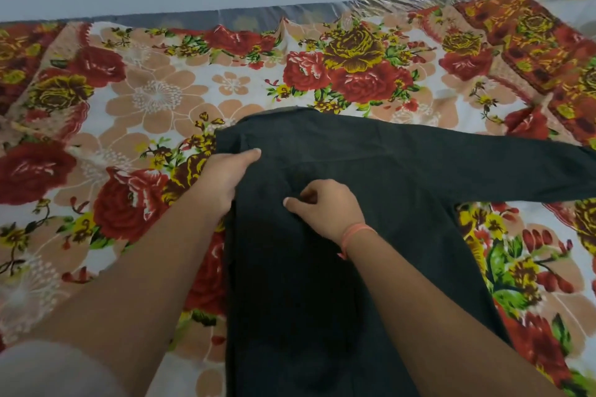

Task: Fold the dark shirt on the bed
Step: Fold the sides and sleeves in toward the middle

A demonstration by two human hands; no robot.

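Both forearms are bare down to the left hand [222, 177] and the right hand [325, 206]. A thin coral-pink thread band [356, 233] circles the right wrist, and its loose end hangs at the band's 7 o'clock. A pale grey-white sleeve [48, 367] covers the left upper arm at the frame's 8 o'clock, blurred.

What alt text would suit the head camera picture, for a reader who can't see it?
A person's left hand grips the left edge of a dark shirt lying on a flowered bedsheet, while the right hand pinches the cloth near its middle. One sleeve stretches out to the right.
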